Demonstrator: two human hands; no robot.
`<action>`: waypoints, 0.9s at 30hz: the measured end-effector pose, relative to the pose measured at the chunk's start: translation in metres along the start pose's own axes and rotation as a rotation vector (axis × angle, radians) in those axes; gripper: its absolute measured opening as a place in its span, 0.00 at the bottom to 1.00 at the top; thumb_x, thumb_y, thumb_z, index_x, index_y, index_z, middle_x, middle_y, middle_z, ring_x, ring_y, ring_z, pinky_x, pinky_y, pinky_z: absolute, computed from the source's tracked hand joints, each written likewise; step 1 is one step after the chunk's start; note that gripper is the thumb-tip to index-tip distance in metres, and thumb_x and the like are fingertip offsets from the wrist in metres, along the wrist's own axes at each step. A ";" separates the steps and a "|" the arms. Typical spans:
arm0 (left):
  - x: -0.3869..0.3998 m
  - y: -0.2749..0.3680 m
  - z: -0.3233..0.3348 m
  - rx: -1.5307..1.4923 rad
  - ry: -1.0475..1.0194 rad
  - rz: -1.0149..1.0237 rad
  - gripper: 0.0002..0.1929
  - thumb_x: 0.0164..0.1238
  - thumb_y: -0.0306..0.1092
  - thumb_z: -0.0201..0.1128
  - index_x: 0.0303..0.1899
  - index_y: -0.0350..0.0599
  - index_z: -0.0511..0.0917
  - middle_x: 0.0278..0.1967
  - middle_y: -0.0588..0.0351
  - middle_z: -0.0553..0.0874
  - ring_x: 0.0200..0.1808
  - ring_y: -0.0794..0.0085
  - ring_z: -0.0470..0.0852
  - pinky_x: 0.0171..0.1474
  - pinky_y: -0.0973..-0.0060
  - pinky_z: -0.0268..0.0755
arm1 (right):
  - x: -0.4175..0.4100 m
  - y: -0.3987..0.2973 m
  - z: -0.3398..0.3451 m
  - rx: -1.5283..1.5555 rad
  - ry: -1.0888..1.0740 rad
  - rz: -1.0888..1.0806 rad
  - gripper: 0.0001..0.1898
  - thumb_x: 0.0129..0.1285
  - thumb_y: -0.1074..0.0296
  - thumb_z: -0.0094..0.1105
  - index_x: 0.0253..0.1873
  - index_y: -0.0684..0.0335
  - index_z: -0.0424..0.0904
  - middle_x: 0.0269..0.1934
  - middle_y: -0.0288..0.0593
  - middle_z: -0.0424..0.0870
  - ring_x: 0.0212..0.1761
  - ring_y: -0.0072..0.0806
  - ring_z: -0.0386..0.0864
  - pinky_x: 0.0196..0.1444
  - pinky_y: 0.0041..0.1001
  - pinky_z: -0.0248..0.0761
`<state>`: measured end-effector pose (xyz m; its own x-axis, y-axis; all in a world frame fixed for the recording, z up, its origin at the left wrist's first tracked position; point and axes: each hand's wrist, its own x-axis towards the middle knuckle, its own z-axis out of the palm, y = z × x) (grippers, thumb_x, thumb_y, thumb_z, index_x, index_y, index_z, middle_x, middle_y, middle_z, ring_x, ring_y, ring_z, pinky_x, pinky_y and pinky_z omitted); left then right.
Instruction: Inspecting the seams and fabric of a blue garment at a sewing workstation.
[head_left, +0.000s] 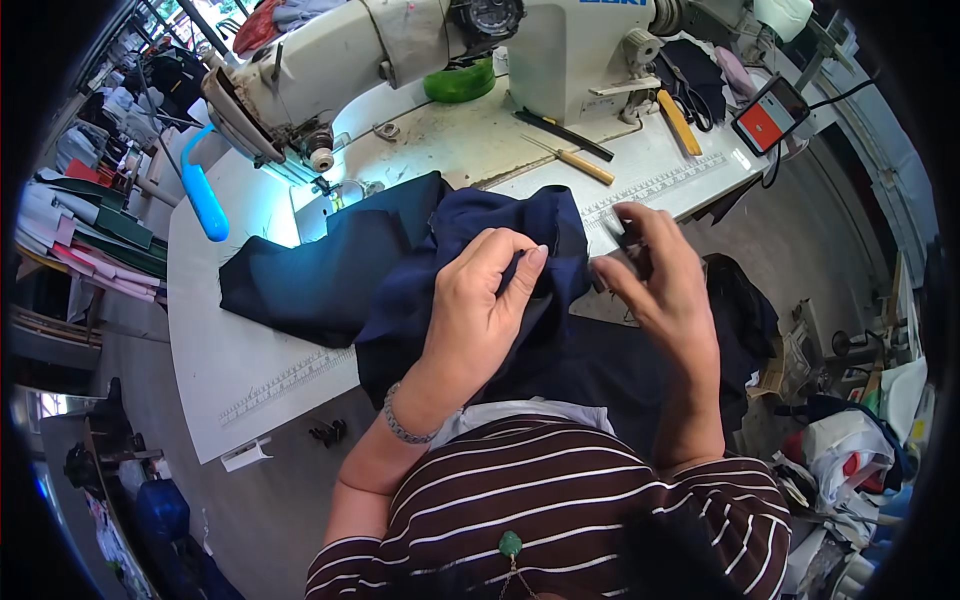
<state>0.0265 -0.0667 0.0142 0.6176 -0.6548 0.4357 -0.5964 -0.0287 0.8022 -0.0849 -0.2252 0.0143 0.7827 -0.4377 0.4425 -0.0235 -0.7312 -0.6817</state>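
Note:
My left hand (484, 300) pinches the navy fabric garment (510, 214) between thumb and fingers, in front of the sewing machine. To its right, my right hand (664, 274) has its thumb and index finger apart, with a small dark and silvery tool (636, 251) held inside; motion blur hides its exact kind. The navy cloth lies bunched over the table edge and my lap, and a flat dark part (315, 285) spreads left below the needle area. The industrial sewing machine (397, 45) has its needle area (326, 191) lit, just beyond the cloth.
A wooden-handled awl (585, 166), a black pen-like tool (566, 136), a yellow-handled tool (679, 124) and black scissors (690, 101) lie on the white table (262, 352). A phone (771, 116) stands at its right edge. A blue-handled lever (204, 202) hangs left of the machine.

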 end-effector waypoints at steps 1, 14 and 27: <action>0.000 0.000 0.003 0.010 0.014 0.011 0.08 0.68 0.30 0.61 0.35 0.35 0.76 0.30 0.47 0.81 0.31 0.54 0.80 0.34 0.69 0.71 | -0.003 -0.005 -0.002 -0.084 0.158 -0.094 0.09 0.63 0.76 0.60 0.47 0.68 0.75 0.29 0.36 0.76 0.28 0.16 0.68 0.31 0.20 0.64; -0.002 0.000 0.009 0.006 0.076 0.055 0.07 0.69 0.29 0.61 0.35 0.35 0.76 0.28 0.47 0.79 0.28 0.56 0.79 0.32 0.71 0.70 | -0.032 -0.028 0.022 -0.099 0.026 -0.118 0.16 0.58 0.77 0.64 0.51 0.67 0.74 0.32 0.48 0.81 0.25 0.35 0.82 0.27 0.26 0.72; -0.009 -0.003 0.011 -0.040 0.098 0.144 0.05 0.68 0.27 0.62 0.35 0.34 0.77 0.30 0.52 0.81 0.30 0.70 0.79 0.36 0.78 0.70 | -0.030 -0.030 0.028 -0.049 0.065 -0.100 0.13 0.60 0.75 0.62 0.49 0.63 0.74 0.32 0.48 0.81 0.27 0.43 0.81 0.27 0.33 0.72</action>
<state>0.0174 -0.0689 0.0037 0.5753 -0.5730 0.5838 -0.6627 0.0918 0.7432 -0.0904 -0.1755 0.0054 0.7405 -0.3934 0.5449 0.0211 -0.7968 -0.6039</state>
